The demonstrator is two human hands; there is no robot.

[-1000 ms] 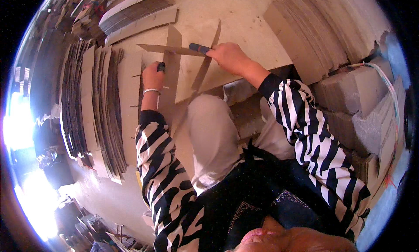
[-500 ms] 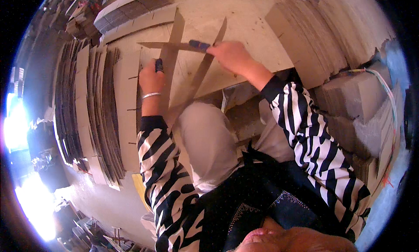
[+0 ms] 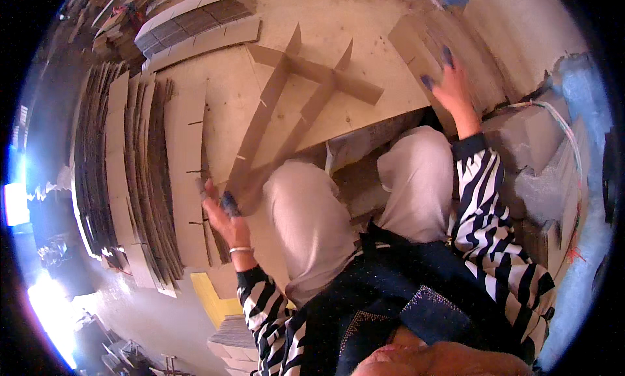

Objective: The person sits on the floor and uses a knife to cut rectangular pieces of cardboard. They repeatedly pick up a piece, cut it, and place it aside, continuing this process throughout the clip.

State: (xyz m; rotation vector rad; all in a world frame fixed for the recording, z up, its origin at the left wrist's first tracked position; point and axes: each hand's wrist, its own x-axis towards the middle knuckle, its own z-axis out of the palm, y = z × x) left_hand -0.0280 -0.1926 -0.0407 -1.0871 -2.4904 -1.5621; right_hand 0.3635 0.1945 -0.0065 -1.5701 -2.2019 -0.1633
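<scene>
On the pale work board [image 3: 228, 83] stands a frame of slotted cardboard strips. In it, two long strips [image 3: 257, 125] run away from me on edge, crossed near their far ends by a shorter strip [image 3: 358, 89]. My left hand [image 3: 228, 223] is open beside the near ends of the long strips, close to a flat slotted strip [image 3: 185, 141]. My right hand [image 3: 452, 93] hovers over or touches the right-hand stack of cardboard sheets [image 3: 416, 41], fingers apart and holding nothing; contact is unclear. Dark covers sit on some fingertips of both hands.
Rows of brown strips [image 3: 137, 167] stand packed at the left. A cardboard bundle [image 3: 195, 21] lies at the far left of the board, a loose strip [image 3: 208, 44] before it. Cables [image 3: 566, 119] and a blue pipe-like form [image 3: 589, 135] edge the right. My knees are below the board's front edge.
Both hands have let go of the cardboard strips. My left hand moved back toward me, my right hand rightward to the stack. The crossed frame now stands alone, turned slightly.
</scene>
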